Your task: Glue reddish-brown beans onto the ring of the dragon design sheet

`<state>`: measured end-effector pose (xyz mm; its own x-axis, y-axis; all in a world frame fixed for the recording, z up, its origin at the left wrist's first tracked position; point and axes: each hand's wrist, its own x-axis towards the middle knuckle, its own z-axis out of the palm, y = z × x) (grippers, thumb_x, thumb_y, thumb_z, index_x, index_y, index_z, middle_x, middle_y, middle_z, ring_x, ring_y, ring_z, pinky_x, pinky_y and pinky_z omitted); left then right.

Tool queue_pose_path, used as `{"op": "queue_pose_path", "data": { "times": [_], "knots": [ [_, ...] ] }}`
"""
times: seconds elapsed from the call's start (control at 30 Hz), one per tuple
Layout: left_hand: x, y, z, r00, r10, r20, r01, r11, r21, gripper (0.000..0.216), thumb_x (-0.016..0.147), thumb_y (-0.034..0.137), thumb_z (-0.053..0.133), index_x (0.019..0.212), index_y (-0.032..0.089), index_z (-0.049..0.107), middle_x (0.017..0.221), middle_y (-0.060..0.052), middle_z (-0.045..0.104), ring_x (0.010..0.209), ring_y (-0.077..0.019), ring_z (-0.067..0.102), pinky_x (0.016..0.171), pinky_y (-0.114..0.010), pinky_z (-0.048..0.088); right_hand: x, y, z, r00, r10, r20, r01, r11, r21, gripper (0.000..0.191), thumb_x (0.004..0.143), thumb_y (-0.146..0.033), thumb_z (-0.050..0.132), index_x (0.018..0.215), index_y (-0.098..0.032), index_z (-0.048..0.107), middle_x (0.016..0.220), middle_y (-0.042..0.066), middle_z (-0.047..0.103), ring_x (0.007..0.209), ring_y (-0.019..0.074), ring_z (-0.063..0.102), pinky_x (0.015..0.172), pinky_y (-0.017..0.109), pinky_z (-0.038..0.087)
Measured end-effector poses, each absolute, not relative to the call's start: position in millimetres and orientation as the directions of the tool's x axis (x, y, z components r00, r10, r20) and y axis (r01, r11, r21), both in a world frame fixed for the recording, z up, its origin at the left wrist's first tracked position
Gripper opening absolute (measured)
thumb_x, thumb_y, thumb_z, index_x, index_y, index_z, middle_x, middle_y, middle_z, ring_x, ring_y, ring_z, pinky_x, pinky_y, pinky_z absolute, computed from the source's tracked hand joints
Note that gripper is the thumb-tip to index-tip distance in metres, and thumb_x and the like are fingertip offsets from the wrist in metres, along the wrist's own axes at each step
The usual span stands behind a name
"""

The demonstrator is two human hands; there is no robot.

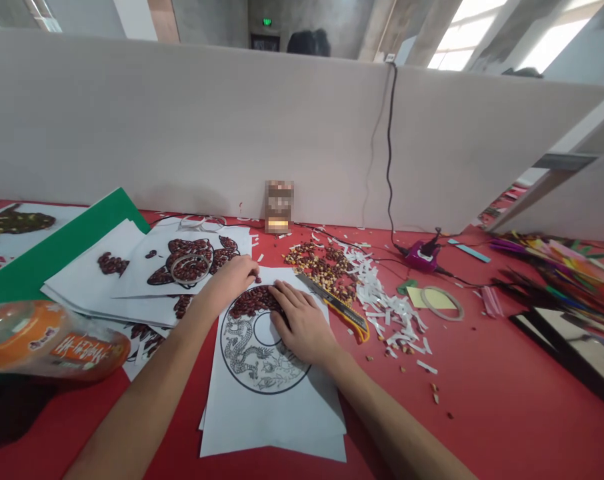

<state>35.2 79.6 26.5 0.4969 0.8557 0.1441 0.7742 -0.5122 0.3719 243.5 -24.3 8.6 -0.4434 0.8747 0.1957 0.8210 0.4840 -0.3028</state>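
A white sheet printed with a round dragon drawing lies in front of me, with dark red beans covering the upper part of the ring. My left hand is at the sheet's top left edge, fingertips pinched together at a single dark red bean. Flat on the drawing's right side rests my right hand, fingers stretched out and hiding part of the ring. Just beyond it lies a yellow utility knife with its blade extended, beside a heap of mixed kernels and beans.
Left of the sheet are papers with bean pictures, a clear round dish of beans, a green board and an orange-labelled jar. White paper strips, a tape roll and a purple power adapter lie right.
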Motion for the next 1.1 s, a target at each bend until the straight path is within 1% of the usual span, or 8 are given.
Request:
{"op": "queue_pose_path", "data": {
  "times": [0.2, 0.37, 0.47, 0.6, 0.67, 0.8, 0.9, 1.1],
  "knots": [
    [41.4, 76.8, 20.9, 0.479, 0.866, 0.143, 0.800, -0.498, 0.334, 0.020, 0.087, 0.006, 0.055, 0.085, 0.019, 0.071, 0.088, -0.008, 0.071, 0.085, -0.0222, 0.067, 0.081, -0.032, 0.049, 243.4, -23.1, 8.1, -0.432, 0.881, 0.195, 0.820, 0.474, -0.321, 0.049, 0.104, -0.031, 0.044, 0.152, -0.020, 0.047, 0.161, 0.008, 0.041, 0.149, 0.0231, 0.036, 0.119, 0.043, 0.033],
    [42.4, 76.9, 24.1, 0.472, 0.867, 0.161, 0.805, -0.498, 0.323, 0.020, 0.091, 0.010, 0.051, 0.093, 0.018, 0.070, 0.097, -0.009, 0.070, 0.092, -0.0232, 0.067, 0.086, -0.034, 0.050, 243.7, -23.0, 7.4, -0.434, 0.881, 0.191, 0.817, 0.474, -0.330, 0.049, 0.104, -0.031, 0.045, 0.152, -0.020, 0.046, 0.161, 0.008, 0.041, 0.149, 0.0227, 0.036, 0.119, 0.042, 0.033],
    [36.6, 73.2, 34.8, 0.452, 0.866, 0.213, 0.778, -0.499, 0.381, 0.022, 0.094, 0.012, 0.048, 0.098, 0.017, 0.070, 0.102, -0.009, 0.070, 0.099, -0.0234, 0.066, 0.092, -0.035, 0.050, 244.2, -23.3, 8.4, -0.431, 0.881, 0.195, 0.814, 0.473, -0.337, 0.049, 0.103, -0.031, 0.045, 0.151, -0.020, 0.047, 0.161, 0.008, 0.042, 0.149, 0.0226, 0.036, 0.119, 0.042, 0.033],
    [22.9, 46.8, 46.6, 0.365, 0.887, 0.282, 0.712, -0.461, 0.530, 0.026, 0.099, 0.022, 0.044, 0.100, 0.019, 0.070, 0.106, -0.007, 0.071, 0.102, -0.0223, 0.066, 0.095, -0.036, 0.050, 244.8, -23.7, 9.7, -0.427, 0.880, 0.207, 0.808, 0.474, -0.351, 0.049, 0.103, -0.032, 0.045, 0.151, -0.021, 0.047, 0.160, 0.008, 0.043, 0.149, 0.0219, 0.036, 0.119, 0.042, 0.032],
    [16.0, 27.2, 45.6, 0.346, 0.905, 0.248, 0.680, -0.424, 0.598, 0.026, 0.100, 0.026, 0.043, 0.101, 0.020, 0.069, 0.108, -0.006, 0.070, 0.103, -0.0219, 0.066, 0.095, -0.035, 0.050, 244.8, -23.9, 9.6, -0.428, 0.879, 0.210, 0.804, 0.476, -0.355, 0.049, 0.103, -0.032, 0.045, 0.151, -0.021, 0.047, 0.160, 0.008, 0.043, 0.149, 0.0218, 0.036, 0.119, 0.042, 0.032],
    [6.8, -4.3, 36.8, 0.374, 0.914, 0.158, 0.667, -0.383, 0.639, 0.023, 0.100, 0.027, 0.043, 0.098, 0.022, 0.065, 0.104, -0.005, 0.068, 0.099, -0.0212, 0.065, 0.092, -0.034, 0.050, 245.0, -24.1, 8.2, -0.422, 0.882, 0.209, 0.807, 0.470, -0.358, 0.050, 0.103, -0.033, 0.044, 0.152, -0.021, 0.046, 0.161, 0.009, 0.041, 0.149, 0.0230, 0.036, 0.119, 0.043, 0.032],
    [4.9, -15.6, 32.0, 0.384, 0.911, 0.148, 0.666, -0.385, 0.639, 0.021, 0.100, 0.026, 0.044, 0.096, 0.023, 0.064, 0.102, -0.005, 0.067, 0.098, -0.0211, 0.064, 0.092, -0.034, 0.050, 245.4, -24.1, 7.6, -0.421, 0.883, 0.209, 0.806, 0.470, -0.360, 0.050, 0.103, -0.033, 0.044, 0.152, -0.021, 0.046, 0.161, 0.009, 0.041, 0.149, 0.0230, 0.036, 0.119, 0.043, 0.032],
    [5.4, -22.9, 25.9, 0.443, 0.889, 0.116, 0.691, -0.421, 0.587, 0.018, 0.099, 0.024, 0.048, 0.092, 0.023, 0.065, 0.098, -0.004, 0.066, 0.098, -0.0224, 0.059, 0.091, -0.036, 0.047, 244.7, -24.2, 7.8, -0.421, 0.882, 0.212, 0.807, 0.471, -0.356, 0.050, 0.103, -0.032, 0.045, 0.151, -0.019, 0.047, 0.160, 0.010, 0.042, 0.148, 0.0229, 0.037, 0.119, 0.042, 0.032]
  ]
}}
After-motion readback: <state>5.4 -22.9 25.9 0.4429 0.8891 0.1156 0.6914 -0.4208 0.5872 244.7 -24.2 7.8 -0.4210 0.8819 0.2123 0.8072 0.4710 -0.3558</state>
